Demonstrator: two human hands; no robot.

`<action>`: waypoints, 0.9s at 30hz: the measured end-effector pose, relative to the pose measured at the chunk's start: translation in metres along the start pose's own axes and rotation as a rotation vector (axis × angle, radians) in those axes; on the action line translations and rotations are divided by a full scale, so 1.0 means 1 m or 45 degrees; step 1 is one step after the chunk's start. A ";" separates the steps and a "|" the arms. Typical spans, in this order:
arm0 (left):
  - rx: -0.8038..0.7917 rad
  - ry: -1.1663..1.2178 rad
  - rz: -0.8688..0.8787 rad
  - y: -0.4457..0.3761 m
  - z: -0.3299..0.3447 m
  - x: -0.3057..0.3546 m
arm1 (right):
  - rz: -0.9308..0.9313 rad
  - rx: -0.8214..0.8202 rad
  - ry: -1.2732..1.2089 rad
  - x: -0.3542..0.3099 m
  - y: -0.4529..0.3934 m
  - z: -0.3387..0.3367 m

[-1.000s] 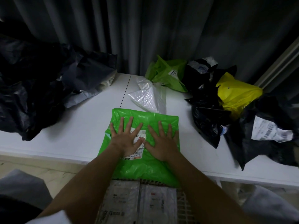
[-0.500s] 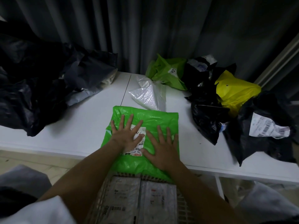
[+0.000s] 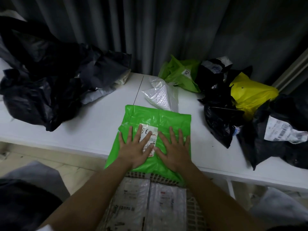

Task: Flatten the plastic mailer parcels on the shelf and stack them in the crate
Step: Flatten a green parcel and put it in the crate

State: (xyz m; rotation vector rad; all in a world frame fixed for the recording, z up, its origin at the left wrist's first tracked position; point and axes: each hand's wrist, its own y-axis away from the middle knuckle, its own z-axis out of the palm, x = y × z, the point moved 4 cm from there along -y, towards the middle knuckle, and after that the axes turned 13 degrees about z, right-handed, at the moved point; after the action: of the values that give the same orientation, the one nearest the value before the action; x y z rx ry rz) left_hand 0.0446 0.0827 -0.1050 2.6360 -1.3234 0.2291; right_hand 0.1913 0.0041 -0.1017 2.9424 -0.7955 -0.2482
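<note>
A bright green mailer (image 3: 155,119) with a white label lies flat at the front edge of the white shelf (image 3: 93,130), its near end hanging over the edge. My left hand (image 3: 136,145) presses on it with straight spread fingers, partly covering the label. My right hand (image 3: 175,147) presses flat beside it on the mailer's right half. Below the edge sits the crate (image 3: 195,207), with two pale labelled mailers (image 3: 146,205) lying in it.
Crumpled black and grey mailers (image 3: 50,84) pile up at the left. A clear bag (image 3: 161,95), a second green mailer (image 3: 180,72), a yellow mailer (image 3: 251,95) and black labelled mailers (image 3: 221,124) crowd the right. A grey curtain hangs behind.
Both hands have slid a little toward me over the green mailer, still pressing flat. More of the label's top now shows above my left fingers.
</note>
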 end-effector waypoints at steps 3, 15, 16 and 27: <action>0.048 -0.059 -0.002 0.001 0.003 0.000 | -0.001 0.003 0.009 0.000 0.001 0.001; 0.009 0.007 0.032 -0.003 0.000 -0.001 | 0.707 0.059 -0.551 0.030 0.010 -0.035; 0.026 0.095 0.014 -0.002 -0.003 -0.002 | 0.725 0.015 -0.569 0.032 0.011 -0.034; 0.310 0.568 -0.562 0.050 -0.043 -0.040 | 0.492 0.126 -1.234 0.034 0.036 -0.032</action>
State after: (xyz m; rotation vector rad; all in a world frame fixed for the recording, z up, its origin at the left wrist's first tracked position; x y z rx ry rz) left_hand -0.0215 0.0941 -0.0670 2.7518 -0.5899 0.8910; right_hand 0.2082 -0.0424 -0.0703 2.5416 -1.4438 -1.6795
